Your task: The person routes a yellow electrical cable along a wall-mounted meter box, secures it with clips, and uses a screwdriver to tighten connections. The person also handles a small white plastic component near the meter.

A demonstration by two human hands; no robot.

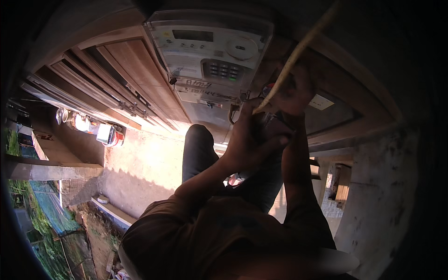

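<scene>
My left hand (pixel 247 147) is closed around a dark, brownish box-shaped piece (pixel 275 128), its thumb along the near side. A pale yellow cable (pixel 295 56) hangs in from the top right, and its lower end meets the fingers of this hand. Just above and to the right, my right hand (pixel 298 93) is closed in shadow behind the cable. A small bit of red and blue (pixel 267 88) shows at its fingers; what it belongs to is too dark to make out. Directly left of both hands, a white electricity meter (pixel 205 53) with a keypad sits under a clear cover.
Brown wooden doors (pixel 140 74) stand left of the meter. A framed dark panel (pixel 333 112) is right of my hands. Buckets (pixel 112 135) sit on the sunlit concrete floor (pixel 149 163). My bent knee (pixel 198 144) rises below the meter. A grey wall (pixel 382 196) borders the right.
</scene>
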